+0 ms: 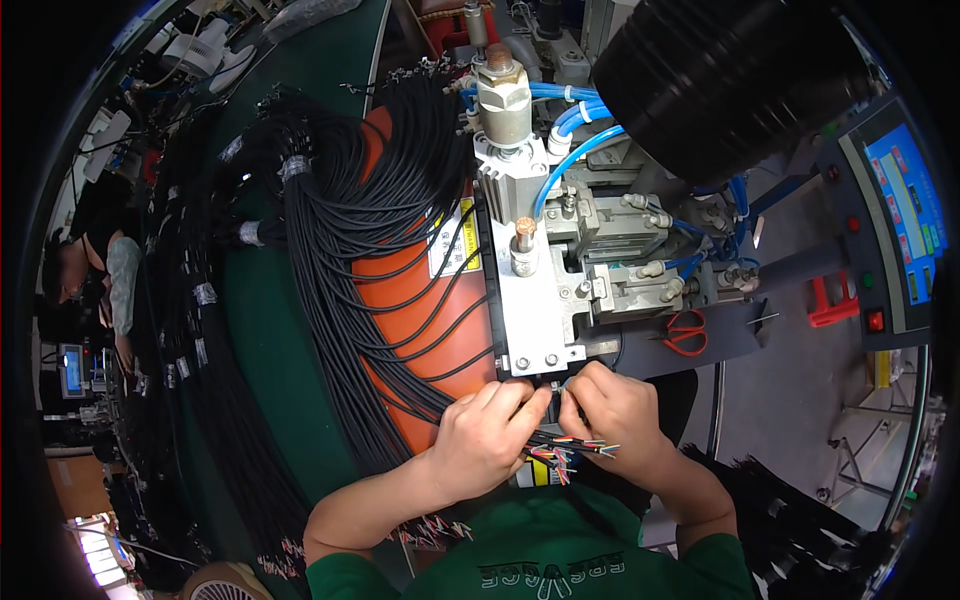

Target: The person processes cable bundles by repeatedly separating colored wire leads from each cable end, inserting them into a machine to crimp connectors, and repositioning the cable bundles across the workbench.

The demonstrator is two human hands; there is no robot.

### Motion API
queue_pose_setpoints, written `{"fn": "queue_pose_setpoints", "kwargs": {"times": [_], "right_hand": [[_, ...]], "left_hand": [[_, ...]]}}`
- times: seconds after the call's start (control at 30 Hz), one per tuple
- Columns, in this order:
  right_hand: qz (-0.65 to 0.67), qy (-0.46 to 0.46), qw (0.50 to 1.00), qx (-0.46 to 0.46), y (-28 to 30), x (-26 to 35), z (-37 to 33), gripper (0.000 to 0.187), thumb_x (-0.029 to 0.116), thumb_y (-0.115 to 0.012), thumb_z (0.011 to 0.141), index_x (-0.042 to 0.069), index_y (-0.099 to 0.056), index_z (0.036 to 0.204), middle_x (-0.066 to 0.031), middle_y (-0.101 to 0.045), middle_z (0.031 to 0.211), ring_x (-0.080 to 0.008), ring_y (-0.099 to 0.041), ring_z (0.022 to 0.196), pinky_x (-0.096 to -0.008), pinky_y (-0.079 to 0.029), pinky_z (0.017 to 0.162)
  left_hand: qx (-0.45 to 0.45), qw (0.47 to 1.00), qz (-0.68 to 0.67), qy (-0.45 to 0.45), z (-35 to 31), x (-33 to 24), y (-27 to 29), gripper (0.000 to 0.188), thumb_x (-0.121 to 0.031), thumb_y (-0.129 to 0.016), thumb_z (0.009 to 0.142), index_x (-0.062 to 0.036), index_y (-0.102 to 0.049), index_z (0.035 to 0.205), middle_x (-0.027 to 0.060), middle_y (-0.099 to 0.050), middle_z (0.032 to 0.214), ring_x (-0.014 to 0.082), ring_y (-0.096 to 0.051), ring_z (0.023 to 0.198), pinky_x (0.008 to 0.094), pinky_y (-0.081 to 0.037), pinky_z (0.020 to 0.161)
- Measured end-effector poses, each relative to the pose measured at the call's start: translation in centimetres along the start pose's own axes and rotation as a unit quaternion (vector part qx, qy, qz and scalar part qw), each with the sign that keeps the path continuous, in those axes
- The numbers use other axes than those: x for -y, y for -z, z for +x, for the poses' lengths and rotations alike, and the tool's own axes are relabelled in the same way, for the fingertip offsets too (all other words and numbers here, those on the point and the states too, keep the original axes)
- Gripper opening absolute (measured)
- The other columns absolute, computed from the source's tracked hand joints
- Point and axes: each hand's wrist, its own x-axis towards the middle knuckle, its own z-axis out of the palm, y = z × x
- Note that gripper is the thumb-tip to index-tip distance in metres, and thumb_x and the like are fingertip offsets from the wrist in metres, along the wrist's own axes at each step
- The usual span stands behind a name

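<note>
My left hand and my right hand meet at the near end of a metal press-like machine, fingers pinched close together. Between the fingertips is a small pale piece, too small to name. Black cables with stripped red, yellow and white wire ends emerge from beneath my left hand and reach toward my right wrist. Whether the left palm grips them is hidden. Many more black cables run in a thick bundle over an orange board, several of their ends leading to the machine's left side.
Red-handled scissors lie right of the machine. Blue air hoses and a large black ribbed tube crowd above. A control screen stands at the right. More cable bundles cover the green table. A person's arm shows far left.
</note>
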Motion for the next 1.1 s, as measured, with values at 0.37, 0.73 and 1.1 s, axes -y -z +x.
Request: {"fn": "queue_pose_setpoints", "kwargs": {"times": [0.37,0.73,1.1], "right_hand": [[0.050,-0.026,0.998,0.020,-0.5,-0.7,-0.7,0.008,0.005,-0.064,0.078,0.001,-0.057,0.082,-0.0095,-0.054,0.075,-0.0256,-0.060,0.059,-0.0356,-0.048,0.051],[-0.043,0.008,0.997,0.058,0.1,-0.3,-0.3,0.016,0.007,-0.063,0.073,0.002,-0.058,0.088,-0.0087,-0.051,0.079,-0.0227,-0.060,0.063,-0.0343,-0.048,0.055],[0.048,-0.003,0.998,-0.050,-1.3,-1.4,-1.1,0.016,0.006,-0.067,0.081,0.001,-0.060,0.094,-0.0086,-0.061,0.080,-0.0224,-0.061,0.057,-0.0318,-0.048,0.049]], "left_hand": [[0.077,0.997,0.004,-0.014,0.4,-0.1,0.6,0.040,-0.005,-0.060,0.071,0.0066,-0.060,0.109,0.0083,-0.053,0.085,0.0210,-0.056,0.073,0.0321,-0.049,0.060],[0.129,0.988,0.071,-0.044,1.1,-0.7,1.1,0.044,-0.007,-0.059,0.071,0.0032,-0.062,0.114,0.0055,-0.049,0.080,0.0192,-0.052,0.068,0.0297,-0.047,0.057],[0.103,0.988,0.092,-0.076,1.3,-0.2,0.7,0.042,-0.009,-0.060,0.071,0.0030,-0.063,0.112,0.0050,-0.050,0.083,0.0188,-0.053,0.070,0.0300,-0.048,0.058]]}}
